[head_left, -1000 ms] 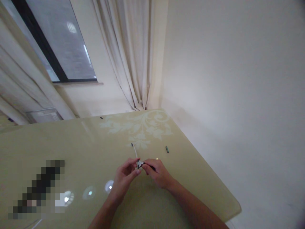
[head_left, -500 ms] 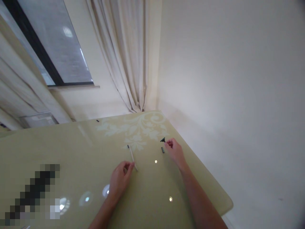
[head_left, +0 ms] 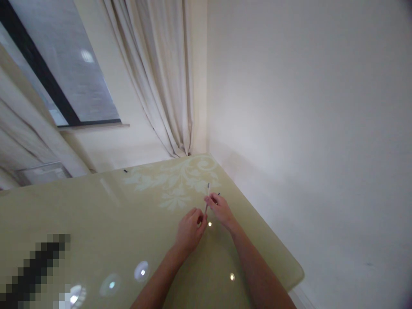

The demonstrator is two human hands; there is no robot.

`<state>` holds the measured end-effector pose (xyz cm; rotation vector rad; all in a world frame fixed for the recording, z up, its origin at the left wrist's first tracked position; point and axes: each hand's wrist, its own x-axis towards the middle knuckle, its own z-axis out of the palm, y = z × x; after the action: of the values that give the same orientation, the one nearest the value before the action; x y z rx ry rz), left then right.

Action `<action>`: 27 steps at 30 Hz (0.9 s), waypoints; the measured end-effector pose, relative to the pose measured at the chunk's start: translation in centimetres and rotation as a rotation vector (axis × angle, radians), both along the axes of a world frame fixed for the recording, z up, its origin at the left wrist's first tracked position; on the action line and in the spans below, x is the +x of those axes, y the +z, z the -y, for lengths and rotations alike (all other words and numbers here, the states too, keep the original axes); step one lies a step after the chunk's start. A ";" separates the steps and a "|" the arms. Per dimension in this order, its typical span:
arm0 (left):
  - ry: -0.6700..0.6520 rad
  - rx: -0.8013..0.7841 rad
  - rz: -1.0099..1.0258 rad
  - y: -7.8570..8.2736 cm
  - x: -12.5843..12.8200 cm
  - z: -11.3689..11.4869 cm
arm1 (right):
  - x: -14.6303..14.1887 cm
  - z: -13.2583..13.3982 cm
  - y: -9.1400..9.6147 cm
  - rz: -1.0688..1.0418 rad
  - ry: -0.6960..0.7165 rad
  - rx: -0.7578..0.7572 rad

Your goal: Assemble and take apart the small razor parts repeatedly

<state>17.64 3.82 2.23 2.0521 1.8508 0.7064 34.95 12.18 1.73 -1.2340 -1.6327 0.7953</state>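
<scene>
My left hand [head_left: 192, 228] is closed, with thumb and fingertips pinching the lower end of a thin white stick with a dark tip [head_left: 208, 187], which looks like a toothbrush. The stick stands out upward and away from me. Higher on it, the fingers of my right hand [head_left: 220, 209] are closed around its middle. Just beyond the right knuckles a small dark piece [head_left: 219, 194] shows; whether it is held or lies on the table I cannot tell. The small black bar seen earlier is out of sight, perhaps behind the right hand.
The glossy pale green table [head_left: 106, 223] carries a white leaf pattern and ceiling-light reflections. Near its far edge lies a small black object [head_left: 125, 171]. A blurred-out dark shape [head_left: 35, 270] is at the lower left. A wall [head_left: 289, 128] borders the right; curtains [head_left: 161, 77] hang behind.
My left hand has moved right with the stick, and my right hand has come left to meet it and grip the stick. The black T-shaped piece is no longer plainly seen in my right fingers.
</scene>
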 end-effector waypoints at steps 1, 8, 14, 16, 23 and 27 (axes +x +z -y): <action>-0.057 0.018 0.027 0.0 1.0 -0.5 | -0.4 0.1 0.1 -0.094 0.080 -0.035; -0.027 0.057 0.122 -1.3 3.9 -5.2 | 0.2 -0.1 1.1 -0.604 0.079 -0.250; -0.035 0.038 0.166 -2.1 3.4 -5.7 | 0.2 0.3 1.8 -0.646 0.127 -0.308; -0.084 0.031 0.197 -1.9 2.5 -5.0 | -0.2 0.6 1.6 -0.548 0.110 -0.292; -0.188 -0.007 0.309 -0.8 -1.3 1.2 | -0.7 1.0 0.9 -0.328 0.030 -0.175; -0.392 -0.083 0.272 -0.9 -1.3 4.8 | -0.9 0.8 0.4 -0.300 -0.028 -0.161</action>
<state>16.37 -0.93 1.33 2.0583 1.2613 0.7408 34.06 11.40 2.17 -1.1805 -1.3263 1.0566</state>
